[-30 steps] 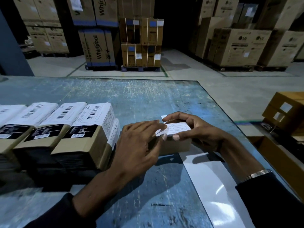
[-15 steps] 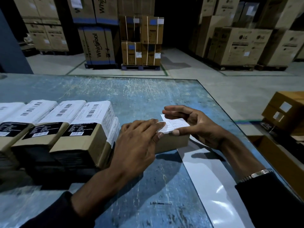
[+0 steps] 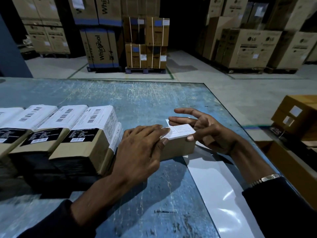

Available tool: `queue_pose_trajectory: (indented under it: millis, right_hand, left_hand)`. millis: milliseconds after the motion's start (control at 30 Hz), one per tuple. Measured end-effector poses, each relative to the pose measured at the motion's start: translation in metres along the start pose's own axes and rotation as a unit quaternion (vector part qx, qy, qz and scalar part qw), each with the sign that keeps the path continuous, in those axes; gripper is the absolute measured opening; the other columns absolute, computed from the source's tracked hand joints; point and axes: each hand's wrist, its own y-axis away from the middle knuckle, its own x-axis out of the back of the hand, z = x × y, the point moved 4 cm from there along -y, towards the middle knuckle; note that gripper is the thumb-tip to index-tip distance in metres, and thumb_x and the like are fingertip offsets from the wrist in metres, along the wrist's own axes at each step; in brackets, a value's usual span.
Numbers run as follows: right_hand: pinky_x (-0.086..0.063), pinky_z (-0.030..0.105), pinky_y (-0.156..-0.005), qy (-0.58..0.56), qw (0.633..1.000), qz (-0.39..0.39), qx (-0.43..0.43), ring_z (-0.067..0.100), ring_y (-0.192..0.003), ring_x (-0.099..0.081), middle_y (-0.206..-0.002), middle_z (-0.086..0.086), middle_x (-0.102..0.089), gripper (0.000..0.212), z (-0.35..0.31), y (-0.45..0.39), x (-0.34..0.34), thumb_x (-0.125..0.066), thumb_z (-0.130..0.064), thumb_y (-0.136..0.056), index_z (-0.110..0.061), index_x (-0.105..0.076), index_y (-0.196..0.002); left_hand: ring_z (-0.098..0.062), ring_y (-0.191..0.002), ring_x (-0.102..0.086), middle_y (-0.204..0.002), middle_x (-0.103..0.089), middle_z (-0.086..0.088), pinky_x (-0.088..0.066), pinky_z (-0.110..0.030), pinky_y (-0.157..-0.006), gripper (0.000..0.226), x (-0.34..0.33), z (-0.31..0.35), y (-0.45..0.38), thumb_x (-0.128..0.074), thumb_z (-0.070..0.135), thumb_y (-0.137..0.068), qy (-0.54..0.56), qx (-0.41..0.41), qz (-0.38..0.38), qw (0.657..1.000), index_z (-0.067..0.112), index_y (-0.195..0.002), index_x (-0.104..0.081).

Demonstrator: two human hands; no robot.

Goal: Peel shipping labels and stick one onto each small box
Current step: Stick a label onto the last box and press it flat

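Right now the small box (image 3: pixel 178 146) sits on the blue surface (image 3: pixel 137 103) just right of the row of already-labelled boxes (image 3: pixel 82 134), with a white shipping label (image 3: pixel 181 132) lying on its top face. Long axis of label and box runs left-right, slightly tilted up toward the far right. Left hand (image 3: pixel 142 150) comes in from the near-left — its fingers (image 3: pixel 159 130) lie flat and close together, tips pressing on the label's left end, thumb touching the box's front edge. Right hand (image 3: pixel 205 127) is at the right end: thumb tip on the near right corner of the label, one finger laid along the far edge, the other fingers spread and lifted clear, not curled round anything. So both hands touch the label, one at each end, neither pinching it. Judgement: label is placed, step in hand is smoothing it down; the move would run along the long axis, from the left end toward the right, and the left hand is the one already set for that while the right steadies the box. Cannot tell if the far edge of the label is fully stuck — a bit of white shows behind the right hand's fingers. A glossy white backing sheet (image 3: pixel 223 194) lies on the surface near the right wrist, partly under the box — the next label likely comes from there.
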Motion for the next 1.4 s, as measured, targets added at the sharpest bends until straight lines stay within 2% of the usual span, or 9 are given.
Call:
queue_pose_trajectory:
  millis: [200,333,467,667,900,1033,1167,1300,1400]
  right_hand:
    - [-0.039,0.046,-0.118,-0.004,1.000,0.019,0.019,0.030,-0.149,-0.048,-0.154,0.016,-0.058,0.080,-0.006,0.003,0.002,-0.056,0.006,-0.078,-0.006,-0.045,-0.156]
    - [-0.040,0.052,-0.123,0.070,0.991,0.108,0.030,0.021,-0.139,-0.060,-0.143,0.006,-0.069,0.053,-0.008,0.002,-0.001,-0.067,-0.023,-0.093,-0.015,-0.060,-0.146]
    - [-0.046,0.042,-0.118,0.392,0.880,0.238,0.126,-0.005,-0.132,-0.059,-0.135,-0.019,-0.071,0.033,-0.016,0.001,-0.021,-0.069,-0.046,-0.097,-0.033,-0.076,-0.127]
    - [-0.015,0.026,-0.125,0.600,0.781,0.082,0.154,-0.005,-0.155,-0.027,-0.161,-0.017,-0.050,0.053,0.007,-0.007,-0.073,-0.030,-0.045,-0.111,-0.027,-0.055,-0.155]
    - [-0.016,0.034,-0.128,0.614,0.754,0.216,0.090,0.001,-0.152,-0.033,-0.161,-0.008,-0.052,0.058,0.002,-0.010,-0.034,-0.021,-0.046,-0.111,-0.026,-0.052,-0.156]
    - [-0.022,0.041,-0.123,0.689,0.672,0.209,0.175,0.012,-0.157,-0.032,-0.160,0.001,-0.054,0.059,0.000,-0.007,-0.060,-0.028,-0.035,-0.104,-0.014,-0.061,-0.148]
    - [-0.033,0.040,-0.120,0.630,0.735,0.144,0.206,0.015,-0.143,-0.052,-0.147,0.001,-0.065,0.055,0.012,-0.008,-0.075,-0.029,-0.032,-0.107,-0.013,-0.064,-0.145]
    - [-0.028,0.028,-0.118,0.624,0.735,0.192,0.184,0.012,-0.136,-0.053,-0.141,-0.001,-0.069,0.056,0.011,-0.013,-0.058,-0.027,-0.036,-0.107,-0.016,-0.068,-0.140]
    - [-0.022,0.032,-0.123,0.574,0.765,0.264,0.125,0.007,-0.143,-0.041,-0.150,-0.001,-0.062,0.058,0.010,-0.014,-0.041,-0.026,-0.039,-0.106,-0.019,-0.067,-0.142]
  left_hand:
    - [-0.018,-0.116,-0.066,-0.131,-0.071,0.005,-0.055,-0.038,-0.096,0.062,0.009,-0.003,0.000,-0.063,0.061,-0.088,0.050,0.086,0.014,0.995,0.023,-0.137,-0.068]
    - [-0.017,-0.099,-0.065,-0.112,-0.072,0.006,-0.055,-0.035,-0.081,0.051,0.007,-0.004,0.002,-0.065,0.060,-0.088,0.049,0.072,0.022,0.996,0.025,-0.124,-0.071]
    - [-0.010,-0.090,-0.064,-0.103,-0.071,0.011,-0.053,-0.031,-0.075,0.047,0.014,-0.003,0.005,-0.064,0.063,-0.087,0.044,0.090,0.049,0.994,0.027,-0.116,-0.072]
    - [-0.013,-0.088,-0.069,-0.096,-0.072,0.010,-0.054,-0.034,-0.073,0.036,0.012,0.000,0.004,-0.067,0.057,-0.085,0.022,0.124,0.061,0.990,0.030,-0.108,-0.071]
    - [-0.017,-0.088,-0.072,-0.104,-0.077,0.007,-0.045,-0.026,-0.070,0.056,0.016,0.003,0.007,-0.056,0.065,-0.082,0.047,0.129,0.042,0.990,0.029,-0.123,-0.069]
    - [-0.021,-0.092,-0.072,-0.103,-0.076,0.005,-0.039,-0.027,-0.072,0.057,0.014,0.003,0.007,-0.054,0.062,-0.083,0.042,0.132,0.036,0.990,0.026,-0.126,-0.065]
    - [-0.020,-0.092,-0.071,-0.101,-0.074,0.008,-0.038,-0.027,-0.073,0.044,0.014,0.002,0.008,-0.058,0.054,-0.088,0.056,0.135,0.039,0.989,0.026,-0.122,-0.065]
    - [-0.019,-0.096,-0.071,-0.107,-0.075,0.008,-0.053,-0.035,-0.079,0.048,0.014,0.000,0.007,-0.062,0.060,-0.090,0.060,0.135,0.026,0.989,0.029,-0.127,-0.063]
    - [-0.019,-0.099,-0.071,-0.112,-0.075,0.007,-0.056,-0.039,-0.082,0.055,0.014,0.000,0.007,-0.054,0.065,-0.088,0.056,0.120,0.025,0.991,0.029,-0.129,-0.062]
